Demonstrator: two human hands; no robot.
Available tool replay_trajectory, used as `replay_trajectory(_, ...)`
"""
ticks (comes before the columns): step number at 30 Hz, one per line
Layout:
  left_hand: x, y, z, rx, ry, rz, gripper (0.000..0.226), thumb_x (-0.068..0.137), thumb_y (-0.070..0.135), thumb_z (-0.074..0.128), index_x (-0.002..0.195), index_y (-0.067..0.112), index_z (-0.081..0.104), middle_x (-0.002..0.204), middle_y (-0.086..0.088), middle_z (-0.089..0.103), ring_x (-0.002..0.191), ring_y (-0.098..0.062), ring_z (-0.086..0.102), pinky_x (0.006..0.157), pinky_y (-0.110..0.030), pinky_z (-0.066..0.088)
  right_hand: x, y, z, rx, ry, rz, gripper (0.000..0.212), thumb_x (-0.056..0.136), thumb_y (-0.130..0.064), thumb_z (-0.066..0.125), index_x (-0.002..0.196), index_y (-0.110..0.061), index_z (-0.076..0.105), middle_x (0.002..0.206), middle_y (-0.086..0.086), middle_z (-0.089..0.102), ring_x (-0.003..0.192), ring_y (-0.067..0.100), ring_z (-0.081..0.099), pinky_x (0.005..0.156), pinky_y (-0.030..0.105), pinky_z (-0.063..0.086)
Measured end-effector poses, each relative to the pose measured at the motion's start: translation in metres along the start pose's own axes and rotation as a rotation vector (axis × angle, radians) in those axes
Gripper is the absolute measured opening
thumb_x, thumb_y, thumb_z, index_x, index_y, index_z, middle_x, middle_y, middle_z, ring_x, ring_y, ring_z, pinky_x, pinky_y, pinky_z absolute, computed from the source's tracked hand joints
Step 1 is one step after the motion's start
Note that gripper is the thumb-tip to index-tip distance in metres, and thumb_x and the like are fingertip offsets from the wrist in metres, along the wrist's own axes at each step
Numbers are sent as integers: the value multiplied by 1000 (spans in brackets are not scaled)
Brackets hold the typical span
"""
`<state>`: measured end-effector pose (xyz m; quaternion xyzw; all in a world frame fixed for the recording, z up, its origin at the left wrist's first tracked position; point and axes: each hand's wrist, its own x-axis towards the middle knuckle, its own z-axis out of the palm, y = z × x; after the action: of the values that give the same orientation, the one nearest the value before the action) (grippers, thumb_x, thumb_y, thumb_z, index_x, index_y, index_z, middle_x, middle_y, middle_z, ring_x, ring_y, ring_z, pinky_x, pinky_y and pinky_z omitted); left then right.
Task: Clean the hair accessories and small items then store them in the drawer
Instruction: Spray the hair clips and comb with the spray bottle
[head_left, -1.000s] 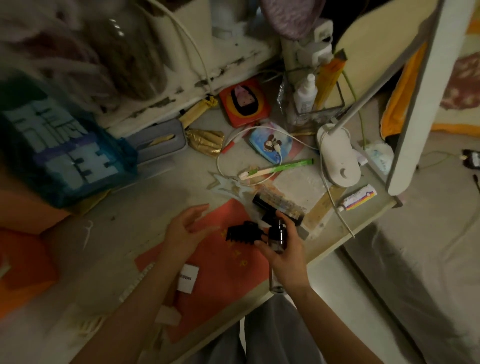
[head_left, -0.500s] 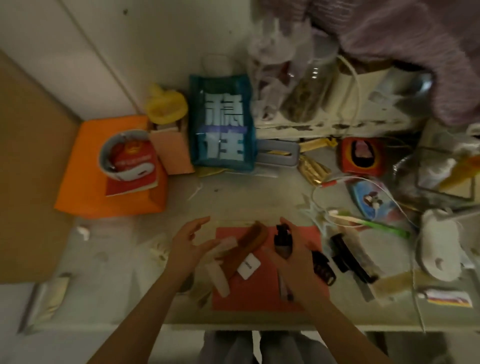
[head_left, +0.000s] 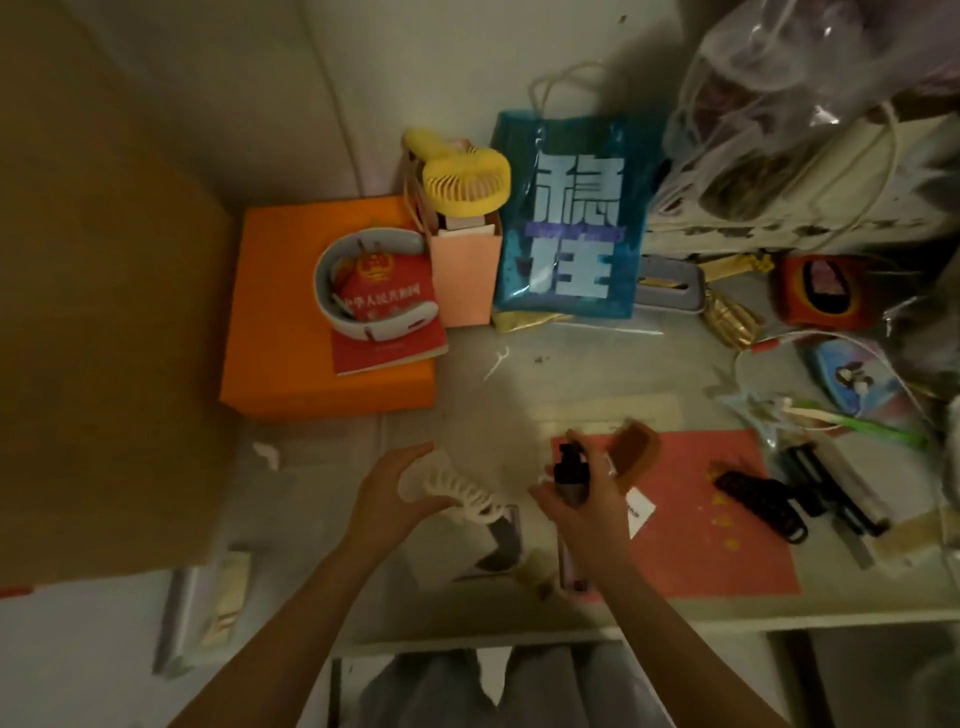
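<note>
Dim light covered a cluttered pale desk (head_left: 571, 374) set against a white wall, seen from above your forearms. Compared with half a second before, your view had swung left, so the orange box (head_left: 291, 332) with a red booklet (head_left: 387, 317) and a white neck band (head_left: 374, 291) on it sat more toward the middle, and the lamp at the far right had dropped out of sight. A yellow handheld fan (head_left: 465, 179) stood in a pink paper bag (head_left: 465, 275) next to a blue bag (head_left: 569, 228) with large pale characters. Your left hand (head_left: 395, 493) had gone from reaching with loose fingers to curling its fingers around a cream claw hair clip (head_left: 460, 493), lifted just above the desk at the near edge. Your right hand (head_left: 587, 504) had moved left with it and gripped a small dark spray bottle (head_left: 570, 475), nozzle facing the clip, close beside it but not touching. A brown comb (head_left: 631, 457) lay tilted on the red mat (head_left: 701, 519) just behind your right hand, where it had been earlier. A black claw clip (head_left: 761, 504) rested further right on the mat, with dark tools (head_left: 831, 493) beside it. A green-handled toothbrush (head_left: 857, 423) lay beyond the mat's far right corner.
</note>
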<state>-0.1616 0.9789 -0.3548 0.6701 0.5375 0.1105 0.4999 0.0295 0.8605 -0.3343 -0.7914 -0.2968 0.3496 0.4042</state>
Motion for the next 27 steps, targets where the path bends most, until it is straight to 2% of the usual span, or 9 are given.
replay_trajectory(3,8,-12,-10,3,-80,16,67,67,12,84,128,13,55,124,1,52,113,-14,48,94,-26,39,-7,-6,26,24,7,51,70,80,-21,75,140,-22,39,117,-5,63,105,17,64,89,35,54)
replay_trajectory(6,16,-23,-8,12,-150,21,69,67,15,84,129,16,54,127,1,50,119,-17,48,99,-29,40,-13,-9,39,15,20,76,71,80,-17,75,140,-21,38,109,-15,58,98,7,60,72,4,45)
replay_trajectory(8,19,-31,-3,11,-161,23,71,64,17,86,127,20,53,128,0,51,118,-18,50,94,-24,40,-16,-9,44,10,38,91,71,80,-18,75,140,-19,38,107,-14,58,95,5,59,66,-1,42)
replay_trajectory(11,24,-37,7,-1,-173,18,79,62,20,88,131,22,49,130,0,48,118,-17,49,92,-21,38,-18,-9,48,10,52,109,67,80,-20,75,138,-18,41,111,-13,60,99,6,61,74,5,44)
replay_trajectory(14,26,-41,19,23,-201,50,89,59,22,89,136,22,44,137,-1,41,124,-16,42,98,-24,35,-17,-6,48,25,52,120,65,80,-18,75,136,-17,43,108,-15,61,100,9,64,83,22,53)
replay_trajectory(17,27,-43,29,56,-216,54,93,57,25,90,138,22,43,140,-1,38,126,-18,40,102,-30,38,-19,-3,46,39,64,136,66,79,-17,76,136,-16,43,107,-17,60,104,15,64,89,34,54)
replay_trajectory(21,27,-49,41,72,-151,30,93,54,27,91,135,25,44,141,-2,39,127,-23,41,103,-45,42,-21,1,42,52,75,151,61,81,-18,74,135,-17,44,107,-26,55,106,13,63,93,35,53)
replay_trajectory(24,26,-53,46,97,-101,14,91,56,26,90,135,21,44,142,-4,40,128,-25,40,103,-47,41,-23,7,40,53,81,161,62,82,-22,74,136,-18,43,115,-19,57,105,10,63,93,34,52)
replay_trajectory(27,27,-56,50,86,-65,24,88,58,22,89,135,19,46,140,-4,42,127,-24,43,103,-46,42,-26,11,38,60,67,180,62,82,-23,73,136,-21,42,114,-19,58,92,1,65,91,31,53)
